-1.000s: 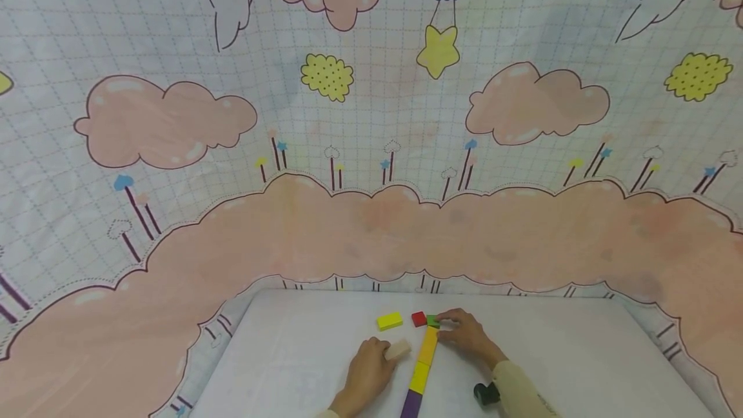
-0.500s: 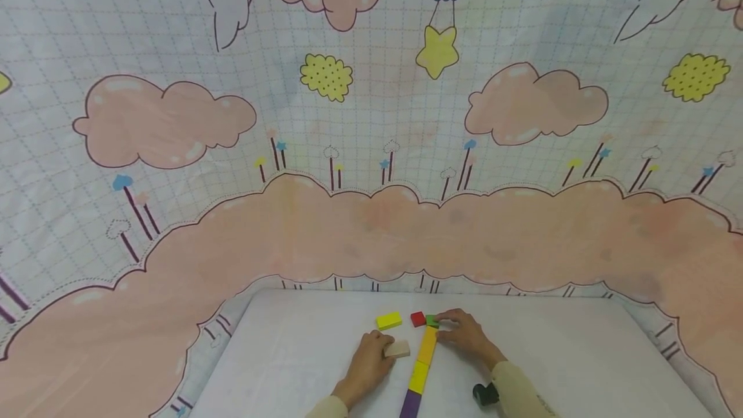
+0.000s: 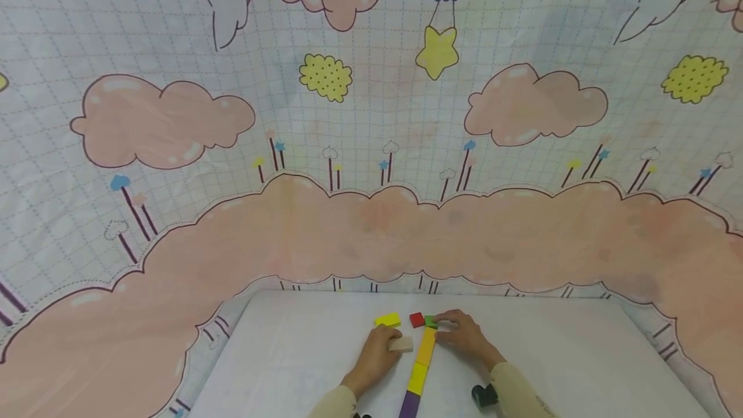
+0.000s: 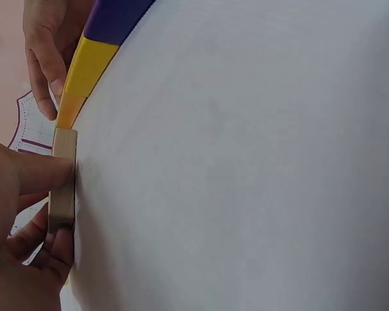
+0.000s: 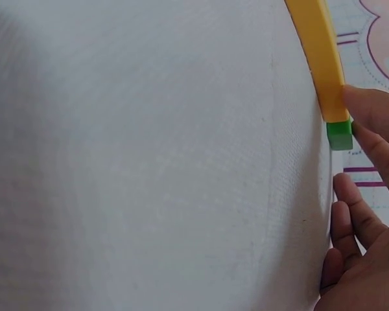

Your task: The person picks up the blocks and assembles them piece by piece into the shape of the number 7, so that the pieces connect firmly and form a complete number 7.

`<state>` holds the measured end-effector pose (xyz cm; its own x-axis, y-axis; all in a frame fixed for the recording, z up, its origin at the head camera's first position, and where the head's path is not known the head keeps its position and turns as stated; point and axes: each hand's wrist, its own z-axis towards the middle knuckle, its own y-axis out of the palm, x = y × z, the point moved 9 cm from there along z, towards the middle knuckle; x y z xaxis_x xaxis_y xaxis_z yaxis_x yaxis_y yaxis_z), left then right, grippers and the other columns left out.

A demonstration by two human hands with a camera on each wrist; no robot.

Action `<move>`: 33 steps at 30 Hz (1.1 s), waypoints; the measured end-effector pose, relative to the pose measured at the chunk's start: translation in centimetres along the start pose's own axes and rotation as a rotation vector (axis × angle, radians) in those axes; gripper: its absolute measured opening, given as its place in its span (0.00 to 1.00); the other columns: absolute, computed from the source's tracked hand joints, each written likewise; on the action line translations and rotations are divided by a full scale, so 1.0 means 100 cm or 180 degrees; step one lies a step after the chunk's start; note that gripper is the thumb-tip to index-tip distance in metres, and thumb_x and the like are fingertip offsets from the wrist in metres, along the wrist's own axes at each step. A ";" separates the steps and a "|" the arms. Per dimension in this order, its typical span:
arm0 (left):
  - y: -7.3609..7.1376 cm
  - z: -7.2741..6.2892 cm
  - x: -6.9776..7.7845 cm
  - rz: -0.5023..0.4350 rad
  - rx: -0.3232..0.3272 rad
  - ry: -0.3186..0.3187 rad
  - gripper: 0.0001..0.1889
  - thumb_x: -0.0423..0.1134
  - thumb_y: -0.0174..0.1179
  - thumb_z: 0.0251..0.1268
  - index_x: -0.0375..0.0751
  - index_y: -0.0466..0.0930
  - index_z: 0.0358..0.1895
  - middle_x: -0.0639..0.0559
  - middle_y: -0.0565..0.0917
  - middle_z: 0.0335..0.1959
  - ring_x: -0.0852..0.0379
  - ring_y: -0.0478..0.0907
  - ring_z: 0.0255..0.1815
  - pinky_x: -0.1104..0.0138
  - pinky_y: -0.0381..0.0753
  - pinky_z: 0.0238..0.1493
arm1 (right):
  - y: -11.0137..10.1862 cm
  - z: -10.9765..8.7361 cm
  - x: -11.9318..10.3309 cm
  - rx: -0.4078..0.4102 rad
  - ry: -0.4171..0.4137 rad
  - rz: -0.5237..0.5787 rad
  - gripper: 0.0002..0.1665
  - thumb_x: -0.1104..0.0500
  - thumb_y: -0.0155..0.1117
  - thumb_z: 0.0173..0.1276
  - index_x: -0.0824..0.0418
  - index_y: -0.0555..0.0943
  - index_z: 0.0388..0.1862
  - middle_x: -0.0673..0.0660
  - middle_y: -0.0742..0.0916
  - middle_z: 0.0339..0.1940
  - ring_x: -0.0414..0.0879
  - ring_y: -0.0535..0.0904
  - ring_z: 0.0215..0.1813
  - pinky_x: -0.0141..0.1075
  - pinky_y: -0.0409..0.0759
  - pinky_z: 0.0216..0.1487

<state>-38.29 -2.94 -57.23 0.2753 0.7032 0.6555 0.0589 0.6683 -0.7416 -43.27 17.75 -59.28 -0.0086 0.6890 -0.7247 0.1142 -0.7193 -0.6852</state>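
My left hand [image 3: 376,355] pinches a plain wooden block [image 3: 402,344] between thumb and fingers, left of a row of coloured blocks. From far to near the row has a green block [image 3: 430,320], an orange block [image 3: 426,346], a yellow block [image 3: 417,378] and a purple block [image 3: 409,404]. At the row's far end is my right hand [image 3: 469,337]. In the right wrist view its thumb touches the side of the orange block [image 5: 324,65], and its index fingertip is at the green block [image 5: 340,135]. Its other fingers are spread and hold nothing.
A red block [image 3: 416,320] lies just left of the green one. Farther left is a loose yellow block [image 3: 388,319], partly behind the left hand. All lie on a white table [image 3: 290,353]. A black object [image 3: 484,395] shows by the right sleeve. A patterned cloth [image 3: 371,231] hangs behind.
My left hand has moved forward and slightly right with the wooden block, whose angle has turned to lie more level in view. The right hand and the row look unchanged.
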 end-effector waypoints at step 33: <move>0.007 0.028 0.007 -0.0177 0.0241 -0.0080 0.16 0.29 0.65 0.61 0.37 0.83 0.53 0.47 0.80 0.46 0.53 0.74 0.46 0.53 0.77 0.59 | -0.003 -0.003 -0.007 0.0007 -0.0063 -0.0052 0.17 0.54 0.75 0.58 0.47 0.86 0.47 0.61 0.80 0.62 0.64 0.69 0.66 0.67 0.61 0.67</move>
<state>-40.76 -1.30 -56.90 0.2495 0.6696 0.6995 0.0005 0.7223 -0.6916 -43.00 17.50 -58.49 -0.0301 0.6988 -0.7147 0.1118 -0.7082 -0.6971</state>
